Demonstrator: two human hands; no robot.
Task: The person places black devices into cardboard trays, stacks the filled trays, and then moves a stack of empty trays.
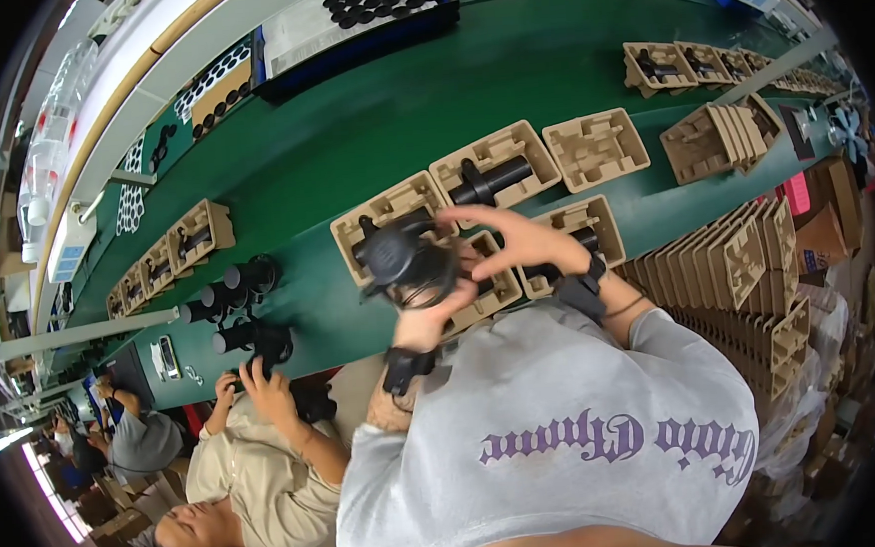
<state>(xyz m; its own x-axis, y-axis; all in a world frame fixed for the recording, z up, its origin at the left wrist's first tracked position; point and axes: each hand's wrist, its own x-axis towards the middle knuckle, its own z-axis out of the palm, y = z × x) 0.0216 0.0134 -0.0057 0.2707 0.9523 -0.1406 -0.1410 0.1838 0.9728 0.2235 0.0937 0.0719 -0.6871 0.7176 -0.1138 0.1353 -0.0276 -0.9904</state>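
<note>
My left hand [427,324] is wrapped around a black round-ended device [396,253] with a dark cord looped about it; motion blurs both. Just to the right, my right hand [524,240] has its thumb and fingers spread beside the device; whether it touches is unclear. Beneath the device lies a brown moulded-pulp tray [348,241] with black parts in it, partly hidden. Farther right, another pulp tray [543,157] holds a black tube [497,179]. Nearer my body, two more trays are partly covered by my hands and wrists, one [610,228] with black parts.
A pulp tray [595,150] without parts sits right of the filled ones, near stacked trays [695,147]. Tall tray stacks [748,265] stand at right. On the left are black tubular devices [248,280] and a co-worker [269,464]. A bin [293,47] of black discs lies far back.
</note>
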